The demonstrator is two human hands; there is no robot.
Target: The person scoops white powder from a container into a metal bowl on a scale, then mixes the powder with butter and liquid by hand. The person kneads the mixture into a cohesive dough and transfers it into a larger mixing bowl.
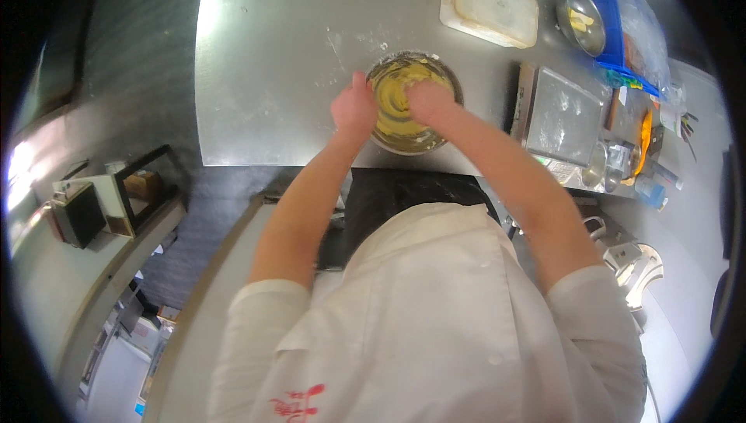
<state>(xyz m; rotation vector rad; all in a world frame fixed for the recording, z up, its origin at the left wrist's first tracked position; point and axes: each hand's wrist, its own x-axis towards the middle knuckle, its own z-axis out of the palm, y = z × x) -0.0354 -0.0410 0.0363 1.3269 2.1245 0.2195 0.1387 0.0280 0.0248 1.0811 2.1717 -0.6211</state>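
Note:
A round metal mixing bowl stands near the front edge of the steel worktable. Soft yellow dough or batter is smeared in swirls over its inside, with white flour along the far rim. My left hand grips the bowl's left rim, thumb pointing up. Inside the bowl, my right hand presses into the yellow mixture. Its fingers are hidden by the hand's own back and the mixture, so whether they close on anything is not visible.
A lidded white plastic container sits at the back right. Right of the bowl is a flat-topped scale. Beyond it stand a small metal bowl with yellow pieces and a blue crate. Flour specks dot the steel behind the bowl.

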